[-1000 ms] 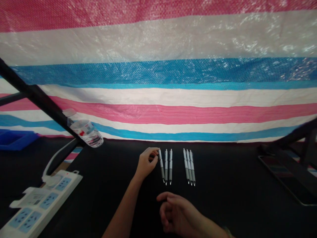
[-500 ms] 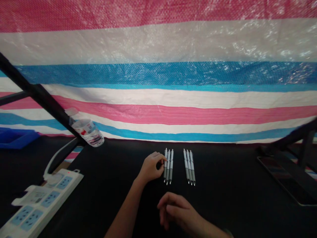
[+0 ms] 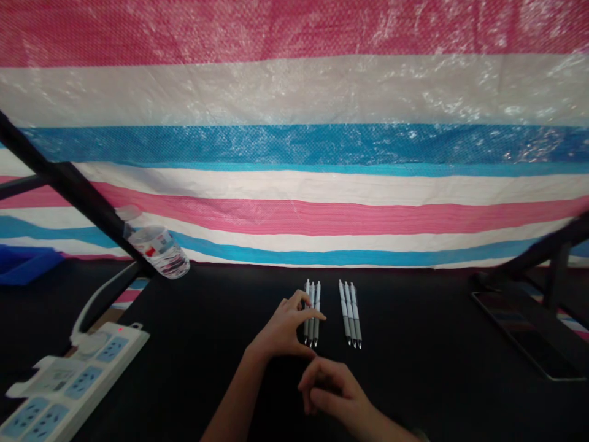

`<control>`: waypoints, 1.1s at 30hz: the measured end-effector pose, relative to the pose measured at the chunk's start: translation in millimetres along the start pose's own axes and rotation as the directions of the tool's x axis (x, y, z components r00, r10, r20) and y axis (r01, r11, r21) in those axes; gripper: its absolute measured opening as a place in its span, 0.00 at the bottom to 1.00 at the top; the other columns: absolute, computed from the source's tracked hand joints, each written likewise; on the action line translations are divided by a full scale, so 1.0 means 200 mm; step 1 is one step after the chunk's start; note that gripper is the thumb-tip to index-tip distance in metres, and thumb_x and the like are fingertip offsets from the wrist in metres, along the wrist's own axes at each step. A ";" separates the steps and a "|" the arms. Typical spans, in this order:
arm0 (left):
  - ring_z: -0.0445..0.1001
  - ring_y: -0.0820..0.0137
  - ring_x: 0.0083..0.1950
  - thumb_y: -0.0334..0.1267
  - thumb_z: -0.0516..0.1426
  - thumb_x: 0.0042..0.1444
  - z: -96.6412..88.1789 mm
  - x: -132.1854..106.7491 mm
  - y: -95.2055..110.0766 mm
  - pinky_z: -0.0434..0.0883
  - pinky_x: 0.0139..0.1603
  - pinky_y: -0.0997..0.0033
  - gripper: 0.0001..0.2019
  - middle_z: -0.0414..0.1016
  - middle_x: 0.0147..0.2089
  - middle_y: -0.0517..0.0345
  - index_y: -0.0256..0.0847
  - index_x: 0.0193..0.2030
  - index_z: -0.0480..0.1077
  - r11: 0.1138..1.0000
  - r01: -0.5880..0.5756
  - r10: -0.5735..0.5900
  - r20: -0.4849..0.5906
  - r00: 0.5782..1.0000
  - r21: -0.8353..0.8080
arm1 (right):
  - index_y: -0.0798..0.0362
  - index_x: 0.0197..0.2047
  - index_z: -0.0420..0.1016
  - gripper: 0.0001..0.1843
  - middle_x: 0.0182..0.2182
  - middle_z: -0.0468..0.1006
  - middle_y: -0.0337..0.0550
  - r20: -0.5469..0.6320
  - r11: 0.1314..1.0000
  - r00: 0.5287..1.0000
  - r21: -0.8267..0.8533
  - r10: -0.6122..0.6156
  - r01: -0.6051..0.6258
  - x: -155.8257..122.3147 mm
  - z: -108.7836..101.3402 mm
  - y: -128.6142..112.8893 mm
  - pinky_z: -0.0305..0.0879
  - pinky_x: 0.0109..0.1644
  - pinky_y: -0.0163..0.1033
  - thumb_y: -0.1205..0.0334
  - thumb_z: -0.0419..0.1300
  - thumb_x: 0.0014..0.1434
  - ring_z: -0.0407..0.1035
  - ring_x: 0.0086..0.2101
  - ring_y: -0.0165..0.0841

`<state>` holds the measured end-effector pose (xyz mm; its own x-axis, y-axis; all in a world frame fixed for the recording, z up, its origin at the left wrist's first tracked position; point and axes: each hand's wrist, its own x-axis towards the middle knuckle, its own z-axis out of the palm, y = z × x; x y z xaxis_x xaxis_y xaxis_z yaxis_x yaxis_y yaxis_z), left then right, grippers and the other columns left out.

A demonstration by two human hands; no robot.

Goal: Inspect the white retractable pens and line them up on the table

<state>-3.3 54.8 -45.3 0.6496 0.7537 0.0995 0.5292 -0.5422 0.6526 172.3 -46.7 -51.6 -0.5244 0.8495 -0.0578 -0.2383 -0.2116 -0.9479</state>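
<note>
Two groups of three white-and-grey pens lie side by side on the black table (image 3: 414,380). My left hand (image 3: 285,328) rests on the left group of pens (image 3: 312,307), fingers stretched across their barrels, pressing them together. The right group of pens (image 3: 350,313) lies untouched a little to the right. My right hand (image 3: 329,390) hovers low in front of the pens with its fingers curled, and nothing shows in it.
A white power strip (image 3: 64,383) with a lit red switch lies at the left front. A clear water bottle (image 3: 156,248) leans on a black frame bar (image 3: 69,184). A phone (image 3: 524,337) lies at the right. A striped tarp (image 3: 294,153) hangs behind.
My left hand pushed the spread left pens together into a tight group and now lies across them. My right hand moved up closer to the pens.
</note>
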 end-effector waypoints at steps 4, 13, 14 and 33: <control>0.68 0.59 0.49 0.44 0.75 0.36 0.04 0.02 -0.03 0.67 0.52 0.58 0.32 0.64 0.52 0.55 0.52 0.53 0.77 0.999 0.002 -0.004 -0.044 0.999 -0.040 | 0.56 0.40 0.78 0.15 0.28 0.77 0.41 -0.014 0.998 1.000 -0.061 -0.016 0.015 0.00 -0.01 0.01 0.62 0.34 0.36 0.51 0.65 0.60 0.70 0.28 0.31; 0.69 0.63 0.46 0.42 0.73 0.44 0.19 0.12 -0.03 0.70 0.50 0.62 0.31 0.66 0.48 0.54 0.44 0.57 0.74 0.998 -0.018 0.007 -0.176 0.984 -0.063 | 0.55 0.37 0.77 0.13 0.25 0.76 0.39 -0.114 0.960 0.980 -0.246 -0.165 0.133 0.02 -0.04 -0.03 0.63 0.34 0.36 0.52 0.61 0.63 0.69 0.27 0.31; 0.69 0.62 0.46 0.43 0.72 0.45 0.20 0.12 -0.03 0.70 0.50 0.62 0.31 0.66 0.48 0.54 0.43 0.57 0.74 0.998 -0.015 0.005 -0.187 0.982 -0.055 | 0.54 0.36 0.77 0.13 0.25 0.76 0.39 -0.129 0.955 0.976 -0.264 -0.177 0.139 0.02 -0.05 -0.04 0.63 0.34 0.36 0.53 0.61 0.63 0.70 0.27 0.31; 0.72 0.62 0.49 0.39 0.72 0.46 0.19 0.11 -0.03 0.71 0.52 0.62 0.28 0.69 0.48 0.54 0.43 0.56 0.75 0.996 -0.058 0.042 -0.226 0.973 -0.067 | 0.51 0.59 0.70 0.31 0.58 0.73 0.51 0.061 -0.020 0.970 -0.998 -0.237 0.058 -0.06 -0.29 -0.20 0.58 0.63 0.54 0.79 0.54 0.54 0.61 0.61 0.48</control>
<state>28.5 60.7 -75.9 0.5312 0.7947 0.2936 0.4528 -0.5592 0.6944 236.6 -19.8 -30.5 -0.5022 0.8442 0.1876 0.7902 0.5361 -0.2970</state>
